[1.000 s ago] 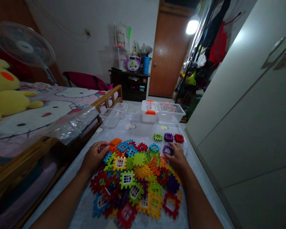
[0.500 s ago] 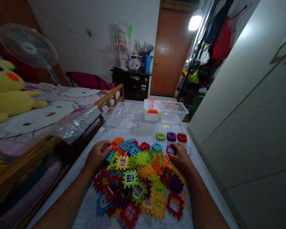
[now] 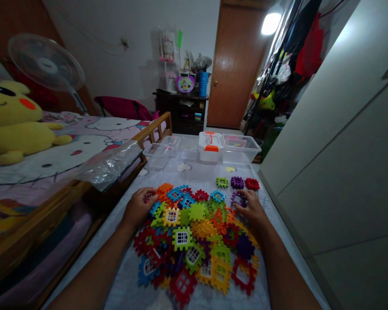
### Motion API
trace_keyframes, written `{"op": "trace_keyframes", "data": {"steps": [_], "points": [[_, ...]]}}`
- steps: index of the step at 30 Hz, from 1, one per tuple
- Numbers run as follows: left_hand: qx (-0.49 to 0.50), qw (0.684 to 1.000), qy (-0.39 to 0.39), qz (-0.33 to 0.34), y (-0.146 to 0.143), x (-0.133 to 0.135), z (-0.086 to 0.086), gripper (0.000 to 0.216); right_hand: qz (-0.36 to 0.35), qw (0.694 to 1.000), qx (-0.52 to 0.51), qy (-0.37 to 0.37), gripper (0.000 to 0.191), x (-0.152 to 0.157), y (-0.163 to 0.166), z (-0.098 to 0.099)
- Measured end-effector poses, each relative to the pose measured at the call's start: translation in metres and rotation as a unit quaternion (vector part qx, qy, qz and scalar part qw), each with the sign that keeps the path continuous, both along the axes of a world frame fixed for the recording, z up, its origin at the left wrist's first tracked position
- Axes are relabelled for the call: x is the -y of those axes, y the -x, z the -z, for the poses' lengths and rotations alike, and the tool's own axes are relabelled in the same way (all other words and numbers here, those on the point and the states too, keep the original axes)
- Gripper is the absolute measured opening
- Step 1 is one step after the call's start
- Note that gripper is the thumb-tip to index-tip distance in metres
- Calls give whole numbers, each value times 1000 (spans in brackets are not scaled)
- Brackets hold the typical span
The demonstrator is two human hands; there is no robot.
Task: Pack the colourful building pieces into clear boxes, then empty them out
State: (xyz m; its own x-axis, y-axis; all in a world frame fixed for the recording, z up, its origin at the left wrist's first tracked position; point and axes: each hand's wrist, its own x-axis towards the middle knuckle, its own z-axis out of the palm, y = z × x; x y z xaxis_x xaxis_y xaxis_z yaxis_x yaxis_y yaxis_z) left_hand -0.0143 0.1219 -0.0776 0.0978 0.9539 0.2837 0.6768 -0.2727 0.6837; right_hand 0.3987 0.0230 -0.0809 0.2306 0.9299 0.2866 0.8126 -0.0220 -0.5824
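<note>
- Across middle and near part of the pale grey-blue, heart-printed cloth [image 3: 202, 174]: heaped pile of glossy, flat, square plastic building pieces [image 3: 203, 229], notched teeth along all edges, in red, blue, green, yellow, orange and purple.
- Mixed faces: solid plates, open frames, lattices; some with white window inserts, as on the bright green toothed plate [image 3: 182, 238]. Overlapping, many tilted.
- At pile's far left corner: left hand [image 3: 140, 204], fingers curled about a red latticed plastic piece [image 3: 148, 197]. Can't tell if gripped or just touched.
- At far right corner, nearer the cloth's right edge: right hand [image 3: 254, 209], thumb and forefinger either side of a purple open-centred plastic frame [image 3: 233, 199]. Firmness of hold: can't tell.
- Just beyond, in a row: neat toothed stacks, green [image 3: 222, 182], purple [image 3: 237, 182], red [image 3: 252, 184].
- Along cloth's far edge: smooth translucent lidded box with orange latches [image 3: 210, 148], clear rectangular tub [image 3: 241, 156] beside.
</note>
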Motion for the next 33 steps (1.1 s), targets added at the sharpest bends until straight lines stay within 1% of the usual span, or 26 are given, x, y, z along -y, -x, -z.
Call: {"op": "trace_keyframes", "data": {"steps": [7,15,33], "points": [[-11,1000,-2,9,2,-4,3,33,9,1000,5,-5,40,1,5,-1],[-16,1000,-4,13,3,-4,4,34,-16,1000,7,9,42,2,1,1],[-6,1000,0,13,4,-4,4,33,3,999,25,30,45,2,5,-1]]}}
